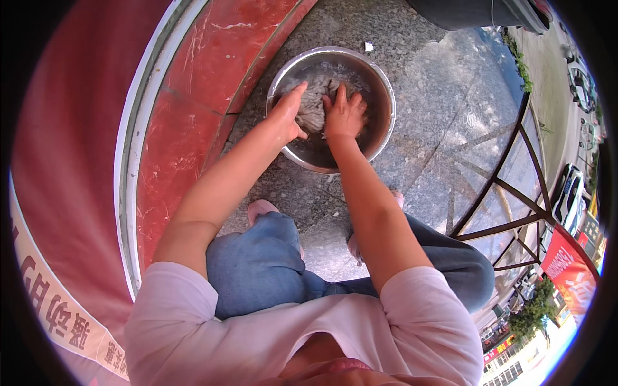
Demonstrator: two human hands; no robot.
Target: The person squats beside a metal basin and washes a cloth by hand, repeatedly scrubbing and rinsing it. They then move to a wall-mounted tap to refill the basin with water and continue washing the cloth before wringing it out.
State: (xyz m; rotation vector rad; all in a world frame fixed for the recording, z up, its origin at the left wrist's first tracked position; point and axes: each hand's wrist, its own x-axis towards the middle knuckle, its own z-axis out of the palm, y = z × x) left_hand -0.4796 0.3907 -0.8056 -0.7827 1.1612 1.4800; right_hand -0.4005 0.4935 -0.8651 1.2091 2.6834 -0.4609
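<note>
A round stainless steel basin [385,88] stands on the stone floor in front of me, with dark water in it. A wet grey cloth or mop head [311,110] lies bunched in the water. My left hand [289,115] is at the cloth's left side, seen edge-on, with the thumb apart from the fingers. On the right, my right hand [345,116] reaches palm-down into the basin, fingers spread, its thumb against the cloth. Neither hand is visibly closed around it.
To the left runs a red marble step [188,106] beside a pale metal door track [128,159] and a dark red curtain [67,120]. A dark container [458,12] stands at the top. On the right are a metal frame [514,190], a red banner [569,268] and parked cars [567,195].
</note>
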